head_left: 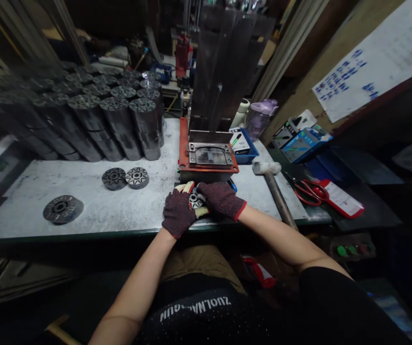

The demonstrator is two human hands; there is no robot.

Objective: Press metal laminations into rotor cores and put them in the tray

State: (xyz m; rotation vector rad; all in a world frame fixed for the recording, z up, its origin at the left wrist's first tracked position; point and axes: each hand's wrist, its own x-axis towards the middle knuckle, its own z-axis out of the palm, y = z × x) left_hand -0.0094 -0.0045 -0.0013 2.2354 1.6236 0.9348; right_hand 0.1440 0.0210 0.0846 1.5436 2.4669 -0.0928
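A slotted round metal core is held at the front of the bench, just before the press-like fixture. My left hand, in a dark knitted glove with pale fingertips, wraps round its left side. On its right side is my right hand, gloved too, with bent fingers closed at its edge; part of the core is hidden beneath them. The fixture has an orange base and a metal block on top. Two similar cores, one dark and one bright-faced, lie touching to the left.
Another slotted disc lies at the bench's left. Tall stacks of cores fill the back left. A hammer and red-handled scissors lie at the right. A blue tray stands beside the fixture; a purple bottle is behind it.
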